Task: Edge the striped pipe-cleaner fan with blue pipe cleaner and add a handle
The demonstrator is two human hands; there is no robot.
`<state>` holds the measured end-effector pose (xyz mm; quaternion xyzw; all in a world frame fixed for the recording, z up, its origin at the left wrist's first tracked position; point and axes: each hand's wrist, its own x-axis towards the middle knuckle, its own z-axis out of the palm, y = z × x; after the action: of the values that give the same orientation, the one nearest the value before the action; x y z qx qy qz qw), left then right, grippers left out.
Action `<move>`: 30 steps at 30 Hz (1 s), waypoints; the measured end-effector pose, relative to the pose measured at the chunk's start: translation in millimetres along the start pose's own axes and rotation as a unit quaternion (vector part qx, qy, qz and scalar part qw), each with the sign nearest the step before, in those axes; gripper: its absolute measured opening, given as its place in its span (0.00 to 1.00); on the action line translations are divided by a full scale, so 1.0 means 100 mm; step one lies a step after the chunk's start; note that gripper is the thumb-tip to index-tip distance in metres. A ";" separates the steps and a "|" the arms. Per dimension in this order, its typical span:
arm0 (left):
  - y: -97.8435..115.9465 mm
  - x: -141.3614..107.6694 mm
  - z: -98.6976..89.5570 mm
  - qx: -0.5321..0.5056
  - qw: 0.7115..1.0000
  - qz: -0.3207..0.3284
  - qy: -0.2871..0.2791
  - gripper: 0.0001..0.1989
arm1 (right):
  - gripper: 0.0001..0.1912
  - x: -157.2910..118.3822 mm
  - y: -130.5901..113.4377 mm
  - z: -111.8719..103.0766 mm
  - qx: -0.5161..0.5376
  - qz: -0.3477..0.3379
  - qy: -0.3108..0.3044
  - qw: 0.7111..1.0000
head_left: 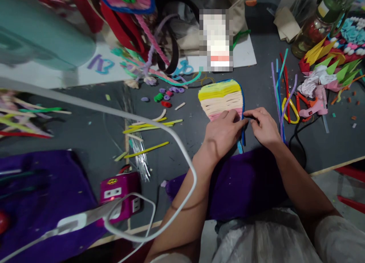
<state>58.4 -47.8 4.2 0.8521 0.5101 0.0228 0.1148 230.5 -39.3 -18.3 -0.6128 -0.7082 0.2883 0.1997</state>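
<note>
A striped panel of fuzzy pipe cleaners (221, 99) in yellow, cream and pink lies on the dark table, wider at its far end. A blue pipe cleaner (243, 135) runs down its right edge. My left hand (224, 135) covers the panel's near end, its fingers bent over it and its thumb at the blue edge. From the right, my right hand (264, 128) reaches that edge with its index finger stretched out, thumb apart from it and other fingers curled. A light blue tip (240, 147) sticks out below my left hand.
Loose pipe cleaners (276, 88), yellow-handled pliers (291, 111) and a pink glue gun (318, 103) lie at right. Yellow strips (151, 126) and small coils (162, 95) are at left. A white cable (182, 152) loops over a purple power block (119, 190). Purple cloth (245, 183) lies before me.
</note>
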 end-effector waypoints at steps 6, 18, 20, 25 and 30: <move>0.00 -0.01 0.01 0.016 1.000 0.004 0.010 0.19 | 0.22 0.00 0.00 0.00 -0.009 -0.004 -0.001 1.000; -0.05 0.02 0.06 -0.011 0.999 0.044 0.024 0.15 | 0.19 0.01 0.00 -0.01 -0.002 0.012 -0.012 1.000; -0.06 0.02 0.07 -0.018 0.999 0.041 0.027 0.16 | 0.19 0.00 0.00 0.00 -0.003 0.012 -0.005 1.000; -0.06 0.01 0.05 -0.025 0.999 0.028 0.020 0.13 | 0.18 0.00 0.01 0.02 -0.006 0.008 0.013 1.000; -0.06 0.00 0.04 -0.031 0.999 0.026 0.024 0.13 | 0.19 0.00 0.00 0.00 -0.012 0.004 -0.005 1.000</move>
<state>54.3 -45.7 -1.4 0.8602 0.4896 0.0624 0.1285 230.4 -39.6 -18.7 -0.6166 -0.7101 0.2833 0.1878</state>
